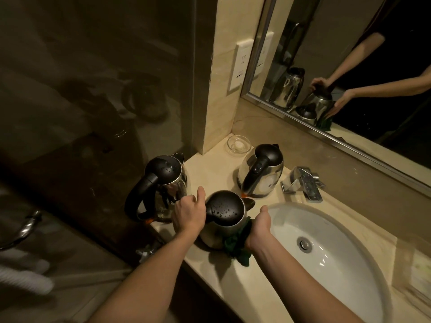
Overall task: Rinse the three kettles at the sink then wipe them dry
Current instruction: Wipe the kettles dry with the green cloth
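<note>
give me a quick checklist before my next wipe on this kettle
1. Near kettle steadied: left hand grips it, ok.
2. Green cloth in contact: right hand presses it to the kettle's side, ok.
3. Near kettle's lid dry: drops on it, not ok.
4. Left kettle dry: drops on top, not ok.
5. Back kettle dry: cannot tell.
6. Tap off: no stream visible, ok.
</note>
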